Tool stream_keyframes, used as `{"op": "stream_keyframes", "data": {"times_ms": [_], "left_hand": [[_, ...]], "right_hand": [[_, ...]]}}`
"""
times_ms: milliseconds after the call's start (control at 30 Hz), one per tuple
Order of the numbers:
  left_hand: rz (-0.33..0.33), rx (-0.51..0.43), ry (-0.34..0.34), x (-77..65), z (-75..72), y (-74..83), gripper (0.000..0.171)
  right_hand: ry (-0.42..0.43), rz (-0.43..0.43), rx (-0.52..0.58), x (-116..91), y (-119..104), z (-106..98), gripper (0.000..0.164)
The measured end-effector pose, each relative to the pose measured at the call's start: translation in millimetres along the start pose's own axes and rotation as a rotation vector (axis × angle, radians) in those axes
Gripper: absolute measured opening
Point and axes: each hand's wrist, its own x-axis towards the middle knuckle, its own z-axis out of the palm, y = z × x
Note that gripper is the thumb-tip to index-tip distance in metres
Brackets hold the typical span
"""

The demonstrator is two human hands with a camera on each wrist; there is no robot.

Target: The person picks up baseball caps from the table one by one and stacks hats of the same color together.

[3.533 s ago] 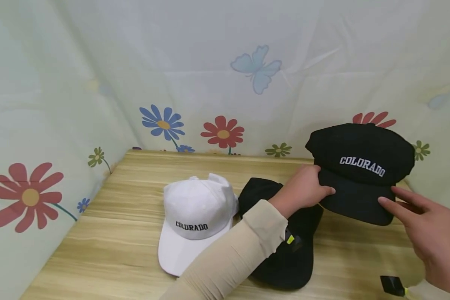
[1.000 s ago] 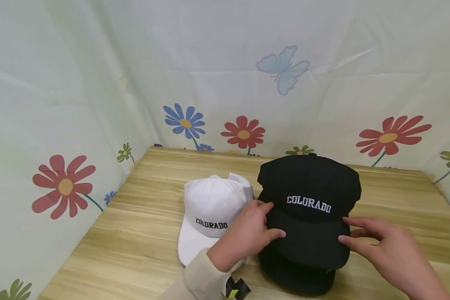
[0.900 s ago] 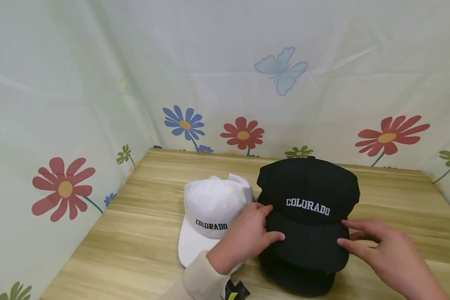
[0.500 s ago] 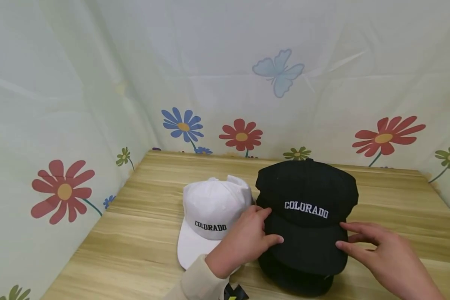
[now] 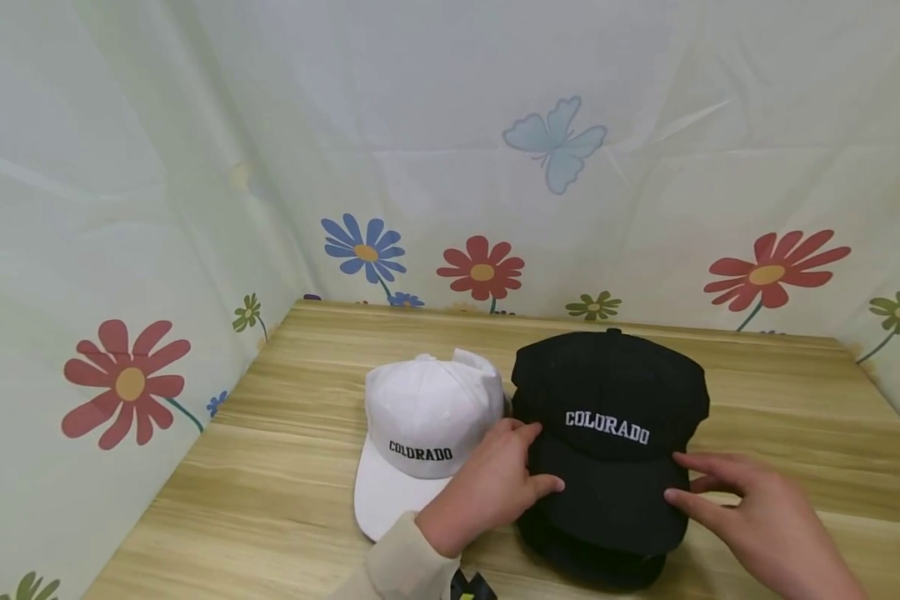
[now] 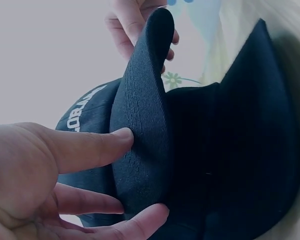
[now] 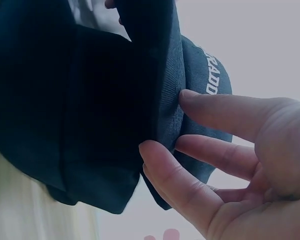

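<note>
A black baseball cap (image 5: 615, 379) with white COLORADO lettering sits over a second black cap (image 5: 596, 562), whose brim juts out below it. My left hand (image 5: 491, 483) pinches the upper cap's brim at its left edge, thumb on top and fingers beneath. On the opposite edge my right hand (image 5: 761, 512) pinches the same brim between thumb and fingers. Both wrist views show a gap between the upper brim (image 6: 145, 115) and the lower cap's brim (image 6: 262, 135). The lower cap's crown is mostly hidden. A white COLORADO cap (image 5: 427, 408) stands just left, partly behind my left hand.
The caps are on a wood-grain table (image 5: 255, 467). A pale curtain (image 5: 390, 100) printed with flowers and a butterfly hangs along the table's back and sides. A black band with a yellow mark (image 5: 471, 585) shows at my left wrist.
From the right side, both hands have brought the upper black cap left and down over the other black cap. Over the last second it has sunk slightly lower. The white cap stays put.
</note>
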Motion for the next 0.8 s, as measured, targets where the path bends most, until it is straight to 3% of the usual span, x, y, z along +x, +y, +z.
{"op": "stream_keyframes", "data": {"times_ms": [433, 800], "left_hand": [[-0.015, -0.007, -0.031, 2.7, 10.0, -7.1, 0.067], [0.002, 0.007, -0.040, -1.0, 14.4, -11.6, 0.066]], "right_hand": [[-0.018, 0.000, 0.005, 0.4, 7.0, 13.2, 0.072], [0.024, -0.036, 0.009, -3.4, 11.7, 24.8, 0.068]]}}
